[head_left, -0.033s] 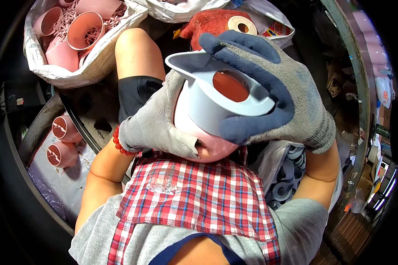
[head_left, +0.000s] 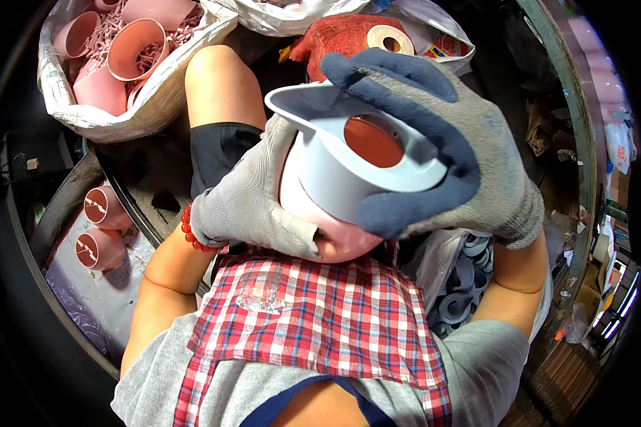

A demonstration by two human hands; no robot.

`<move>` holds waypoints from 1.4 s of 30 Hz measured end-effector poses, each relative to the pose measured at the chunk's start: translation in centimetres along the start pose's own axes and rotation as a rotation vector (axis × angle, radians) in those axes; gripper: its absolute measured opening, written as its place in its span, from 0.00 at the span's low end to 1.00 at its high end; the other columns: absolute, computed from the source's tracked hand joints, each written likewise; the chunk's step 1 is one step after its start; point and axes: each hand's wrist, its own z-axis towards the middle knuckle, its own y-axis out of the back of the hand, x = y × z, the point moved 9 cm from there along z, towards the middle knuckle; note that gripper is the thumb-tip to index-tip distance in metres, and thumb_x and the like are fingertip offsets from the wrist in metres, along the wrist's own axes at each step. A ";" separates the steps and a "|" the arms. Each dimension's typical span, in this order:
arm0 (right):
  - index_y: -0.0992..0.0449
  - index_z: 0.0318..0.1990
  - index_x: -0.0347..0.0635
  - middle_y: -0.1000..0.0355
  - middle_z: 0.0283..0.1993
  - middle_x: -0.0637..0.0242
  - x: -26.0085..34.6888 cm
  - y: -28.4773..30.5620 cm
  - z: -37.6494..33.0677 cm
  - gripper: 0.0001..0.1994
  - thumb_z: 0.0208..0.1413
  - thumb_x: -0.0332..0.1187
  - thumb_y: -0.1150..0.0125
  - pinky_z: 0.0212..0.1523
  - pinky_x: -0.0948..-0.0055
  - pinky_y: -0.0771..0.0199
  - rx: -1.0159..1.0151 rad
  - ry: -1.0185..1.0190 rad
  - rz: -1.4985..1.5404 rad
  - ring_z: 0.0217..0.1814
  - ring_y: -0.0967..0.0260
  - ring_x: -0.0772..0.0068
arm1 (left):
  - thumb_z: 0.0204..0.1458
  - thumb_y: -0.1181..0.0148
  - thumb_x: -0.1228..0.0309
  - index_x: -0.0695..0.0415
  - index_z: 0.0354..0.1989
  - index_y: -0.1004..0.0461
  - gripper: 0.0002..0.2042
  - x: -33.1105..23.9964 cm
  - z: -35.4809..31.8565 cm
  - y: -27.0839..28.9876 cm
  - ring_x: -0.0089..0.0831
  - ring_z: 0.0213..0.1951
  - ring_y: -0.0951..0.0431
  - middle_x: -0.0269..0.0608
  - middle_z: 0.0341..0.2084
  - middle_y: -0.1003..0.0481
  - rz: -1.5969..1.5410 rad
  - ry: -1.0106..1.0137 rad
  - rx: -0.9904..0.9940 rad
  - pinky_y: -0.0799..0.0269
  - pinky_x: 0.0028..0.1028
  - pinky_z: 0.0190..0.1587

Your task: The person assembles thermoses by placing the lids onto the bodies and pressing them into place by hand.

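Observation:
Over my lap I hold a pink plastic jug body (head_left: 360, 245) with a light blue spouted collar (head_left: 331, 181) on its top. The collar's pointed spout faces up and to the left, and through its oval opening the pink inside shows. My left hand (head_left: 246, 196), in a light grey glove with a fingertip bare, is closed round the left side of the pink body. My right hand (head_left: 470, 142), in a grey and navy coated glove, grips the collar, thumb on its near side and fingers over the far rim. The contact between collar and body is partly hidden by my hands.
A white woven sack (head_left: 167, 110) at the upper left holds several pink jug bodies. Two pink pieces (head_left: 101, 249) lie on a surface at the left. A bag by my right arm holds several blue-grey collars (head_left: 456, 306). A tape roll (head_left: 389, 40) rests on a red bundle (head_left: 345, 35).
My right hand has shifted slightly right and down, and the light blue collar has turned a little with it. My left hand has hardly moved.

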 end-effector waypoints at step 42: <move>0.28 0.50 0.37 0.28 0.45 0.57 2.2 -1.8 2.5 0.23 0.52 0.44 0.40 0.39 0.69 0.27 0.066 0.280 -0.265 0.41 0.27 0.62 | 0.27 0.21 0.56 0.63 0.64 0.48 0.54 3.9 -2.2 2.0 0.34 0.60 0.39 0.43 0.59 0.38 -0.032 0.181 -0.048 0.47 0.33 0.62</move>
